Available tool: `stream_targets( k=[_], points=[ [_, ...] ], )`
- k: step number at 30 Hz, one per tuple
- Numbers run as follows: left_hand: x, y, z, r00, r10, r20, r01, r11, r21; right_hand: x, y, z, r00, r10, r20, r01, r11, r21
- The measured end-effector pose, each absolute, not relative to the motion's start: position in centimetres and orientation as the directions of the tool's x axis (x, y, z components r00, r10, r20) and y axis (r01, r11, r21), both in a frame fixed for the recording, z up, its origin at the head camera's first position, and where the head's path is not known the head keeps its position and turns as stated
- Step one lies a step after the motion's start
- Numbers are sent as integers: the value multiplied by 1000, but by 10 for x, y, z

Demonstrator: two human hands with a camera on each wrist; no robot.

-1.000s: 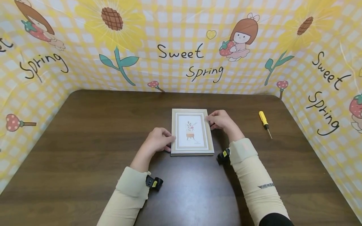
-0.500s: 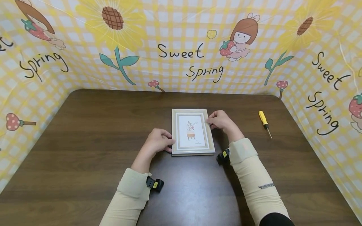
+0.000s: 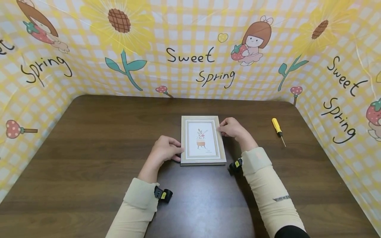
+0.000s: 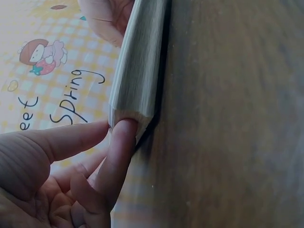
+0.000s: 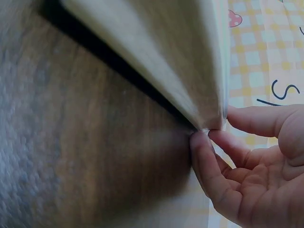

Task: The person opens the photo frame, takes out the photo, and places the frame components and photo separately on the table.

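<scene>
Left hand (image 3: 164, 149) and right hand (image 3: 234, 128) pinch frame (image 3: 202, 158) at opposite sides. Screwdriver (image 3: 276, 126) lies on table (image 3: 89, 165), beyond right hand; checked cloth (image 3: 190, 29) behind.

Pale glare on the dark tabletop (image 3: 198, 198)

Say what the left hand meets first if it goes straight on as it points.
The cream picture frame: the left hand grips its left edge, so nothing comes between.
</scene>
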State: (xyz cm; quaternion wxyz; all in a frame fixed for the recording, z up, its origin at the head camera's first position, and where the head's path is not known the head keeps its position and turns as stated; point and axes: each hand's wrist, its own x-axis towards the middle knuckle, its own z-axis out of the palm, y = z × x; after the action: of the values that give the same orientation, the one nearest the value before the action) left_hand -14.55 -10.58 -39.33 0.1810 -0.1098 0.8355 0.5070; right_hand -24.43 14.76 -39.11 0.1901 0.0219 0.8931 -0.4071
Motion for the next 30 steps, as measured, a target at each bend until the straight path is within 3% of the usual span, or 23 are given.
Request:
stream_targets(
  k=[7, 14, 22, 30],
  points=[
    [-146, -105, -394, -908, 0, -419, -376, 442, 815, -239, 151, -386, -931, -117, -345, 201, 625, -754],
    [-146, -106, -397, -907, -4, -421, -383, 418, 823, -240, 155, -388, -918, -134, -374, 270, 481, -834],
    [-144, -107, -399, -909, 7, -416, -378, 403, 833, -242, 167, -392, -819, -201, -538, 495, 229, -838],
    [-143, -108, -401, -910, 16, -414, -373, 402, 836, -241, 171, -396, -795, -270, -543, 521, 154, -840]
  ],
)
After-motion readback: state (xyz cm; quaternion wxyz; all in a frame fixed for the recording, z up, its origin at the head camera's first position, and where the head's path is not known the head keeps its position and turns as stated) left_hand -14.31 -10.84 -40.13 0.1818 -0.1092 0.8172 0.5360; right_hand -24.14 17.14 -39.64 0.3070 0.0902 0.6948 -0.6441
